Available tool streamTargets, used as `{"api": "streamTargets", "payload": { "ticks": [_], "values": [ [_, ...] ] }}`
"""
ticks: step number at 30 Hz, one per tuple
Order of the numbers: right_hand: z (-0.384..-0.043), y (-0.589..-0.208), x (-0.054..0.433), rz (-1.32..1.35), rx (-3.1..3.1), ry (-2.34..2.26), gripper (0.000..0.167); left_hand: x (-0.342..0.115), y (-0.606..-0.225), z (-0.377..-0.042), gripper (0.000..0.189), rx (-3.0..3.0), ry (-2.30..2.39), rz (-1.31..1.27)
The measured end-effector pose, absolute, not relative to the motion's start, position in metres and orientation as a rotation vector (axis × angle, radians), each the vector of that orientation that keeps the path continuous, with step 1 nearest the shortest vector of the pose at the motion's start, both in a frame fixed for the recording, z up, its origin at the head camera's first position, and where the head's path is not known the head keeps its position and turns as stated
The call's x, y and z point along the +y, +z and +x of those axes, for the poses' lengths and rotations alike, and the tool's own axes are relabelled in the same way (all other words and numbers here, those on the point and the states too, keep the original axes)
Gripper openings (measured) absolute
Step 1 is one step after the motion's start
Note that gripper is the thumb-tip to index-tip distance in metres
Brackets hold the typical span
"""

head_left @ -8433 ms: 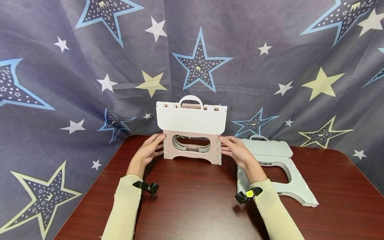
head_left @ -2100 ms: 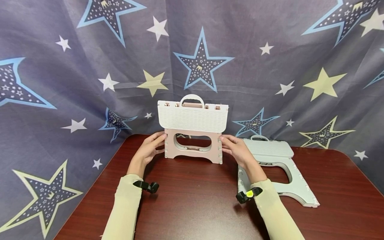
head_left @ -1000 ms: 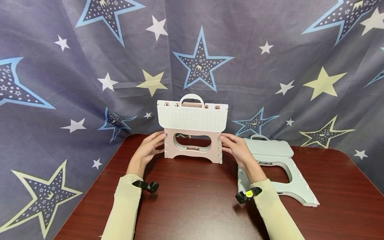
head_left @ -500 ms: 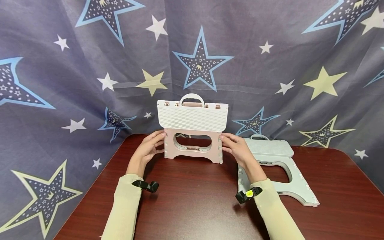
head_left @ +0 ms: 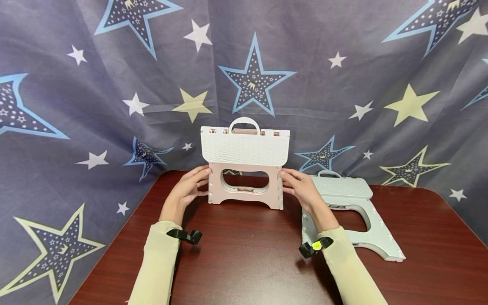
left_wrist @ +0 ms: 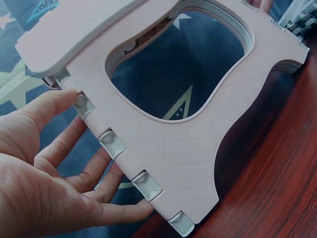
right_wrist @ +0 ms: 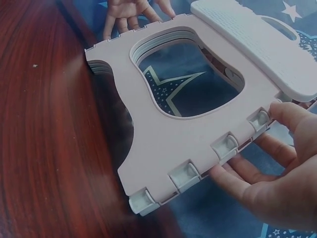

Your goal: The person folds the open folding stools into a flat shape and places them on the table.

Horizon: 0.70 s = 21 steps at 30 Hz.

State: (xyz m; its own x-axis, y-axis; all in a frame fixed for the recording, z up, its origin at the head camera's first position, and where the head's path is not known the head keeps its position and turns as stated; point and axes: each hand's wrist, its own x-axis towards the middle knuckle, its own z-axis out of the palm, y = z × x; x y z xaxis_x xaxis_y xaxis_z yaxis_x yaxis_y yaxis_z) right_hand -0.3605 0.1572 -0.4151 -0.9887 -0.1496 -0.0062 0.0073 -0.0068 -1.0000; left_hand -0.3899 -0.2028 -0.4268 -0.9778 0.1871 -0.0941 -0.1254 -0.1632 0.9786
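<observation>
A pink folding stool (head_left: 245, 198) with a white woven-pattern seat, folded flat, stands upright at the table's far side. Its white carry handle (head_left: 245, 120) points up. The left hand (head_left: 187, 186) holds the stool's left edge just below the seat, thumb in front and fingers behind. On the opposite edge, the right hand (head_left: 302, 186) grips at about the same height. In the left wrist view, the thumb of the left hand (left_wrist: 54, 163) presses near a grey hinge; the right wrist view shows the right hand (right_wrist: 282, 163) pinching likewise. Fingertips behind the panel are partly hidden.
A second folding stool (head_left: 343, 188), pale green, lies folded on the dark red wooden table (head_left: 244, 258) to the right, partly behind the right forearm. A grey-purple curtain (head_left: 297, 51) with stars hangs directly behind the table.
Since the earliest frame, the stool's panels have come closer together in the opening. Over the last half second its handle rises slightly and its lower edge drops slightly. Both hands keep their hold.
</observation>
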Motion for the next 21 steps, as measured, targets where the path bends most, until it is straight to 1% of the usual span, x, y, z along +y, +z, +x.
{"api": "streamTargets", "payload": {
  "ticks": [12,21],
  "values": [
    [-0.354,-0.402,0.158,-0.143,2.141,-2.118,0.048,-0.205,-0.414,-0.387,0.046,1.864,2.174,0.06],
    [-0.348,-0.393,0.157,-0.121,2.152,-2.081,0.05,-0.202,-0.404,-0.38,0.049,1.89,2.109,0.057]
  ]
}}
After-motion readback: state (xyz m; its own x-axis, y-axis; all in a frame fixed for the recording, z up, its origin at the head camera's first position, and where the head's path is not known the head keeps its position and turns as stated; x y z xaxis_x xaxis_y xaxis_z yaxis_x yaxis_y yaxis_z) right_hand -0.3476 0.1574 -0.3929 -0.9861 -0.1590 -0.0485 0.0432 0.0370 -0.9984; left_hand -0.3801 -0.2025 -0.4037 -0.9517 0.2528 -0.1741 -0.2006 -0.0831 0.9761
